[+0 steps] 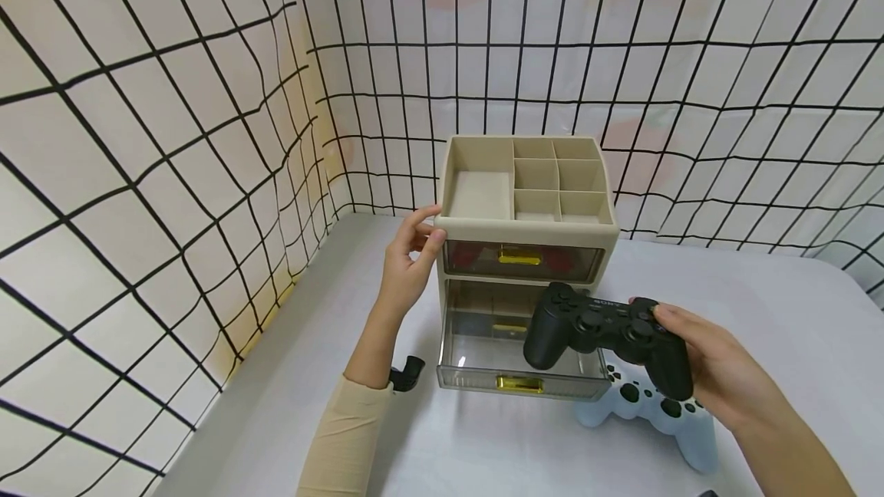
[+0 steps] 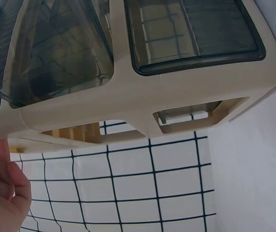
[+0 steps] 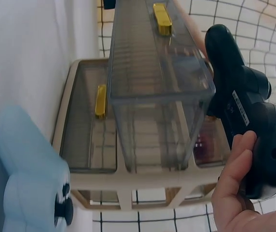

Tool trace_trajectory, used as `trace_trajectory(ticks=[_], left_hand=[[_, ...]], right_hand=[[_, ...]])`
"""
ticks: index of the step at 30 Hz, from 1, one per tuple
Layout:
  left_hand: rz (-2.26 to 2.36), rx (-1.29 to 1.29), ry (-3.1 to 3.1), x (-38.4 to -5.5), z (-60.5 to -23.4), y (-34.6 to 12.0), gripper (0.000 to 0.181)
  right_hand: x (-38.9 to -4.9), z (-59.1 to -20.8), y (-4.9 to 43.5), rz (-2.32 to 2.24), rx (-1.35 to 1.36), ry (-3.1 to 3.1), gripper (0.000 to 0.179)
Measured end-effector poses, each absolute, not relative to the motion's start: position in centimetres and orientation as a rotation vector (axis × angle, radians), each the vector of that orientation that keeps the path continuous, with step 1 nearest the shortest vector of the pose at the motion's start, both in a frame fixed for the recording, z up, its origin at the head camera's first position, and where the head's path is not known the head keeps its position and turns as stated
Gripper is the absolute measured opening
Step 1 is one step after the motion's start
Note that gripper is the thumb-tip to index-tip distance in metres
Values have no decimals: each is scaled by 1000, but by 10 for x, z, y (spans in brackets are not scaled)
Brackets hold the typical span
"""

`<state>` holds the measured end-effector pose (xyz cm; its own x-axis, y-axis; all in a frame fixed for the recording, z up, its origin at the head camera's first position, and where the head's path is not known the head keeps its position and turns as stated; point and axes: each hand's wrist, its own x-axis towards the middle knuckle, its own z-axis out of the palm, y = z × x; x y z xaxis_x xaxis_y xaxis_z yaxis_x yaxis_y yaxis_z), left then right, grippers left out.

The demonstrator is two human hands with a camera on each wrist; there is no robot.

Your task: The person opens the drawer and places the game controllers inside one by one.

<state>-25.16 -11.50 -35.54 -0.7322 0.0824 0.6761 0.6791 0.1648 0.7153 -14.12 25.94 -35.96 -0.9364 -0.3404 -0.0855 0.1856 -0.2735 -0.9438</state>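
Note:
My right hand (image 1: 718, 363) grips a black game controller (image 1: 608, 332) by its right end, above the pulled-out middle drawer (image 1: 476, 374) of a beige desktop organizer (image 1: 528, 227). That drawer is clear with a gold handle (image 1: 519, 384), and the controller overlaps its right part in the head view. My left hand (image 1: 410, 263) rests its fingertips and thumb against the organizer's upper left front corner. Under the black controller, a light blue controller (image 1: 697, 443) lies on the table, partly hidden. The right wrist view shows the black controller's underside with a label (image 3: 239, 108).
The top drawer (image 1: 470, 259) is closed, with dark red shapes behind its tinted front. Open compartments (image 1: 535, 173) divide the organizer's top. A black grid panel (image 1: 207, 129) stands along the left and back of the white table (image 1: 746, 274). A small black object (image 1: 407, 373) shows beside my left forearm.

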Motion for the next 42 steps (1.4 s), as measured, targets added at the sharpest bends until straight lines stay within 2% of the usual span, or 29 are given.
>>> trace_trajectory(ticks=[16,18,24,42], left_hand=[[-1587,-721,-1968,-225,-327,-110,33],[-1587,-724,-1967,-225,-328,-110,33],[-1587,-732,-1959,-227,-329,-110,32],[-1577,-721,-1973,-225,-327,-109,33]], right_hand=[[-149,-350,212,-2119,-128,1925,21],[-149,-348,206,-2105,-114,1975,25],[-151,-340,191,-2015,-82,2153,57],[-159,-330,161,-1943,-105,2242,57]])
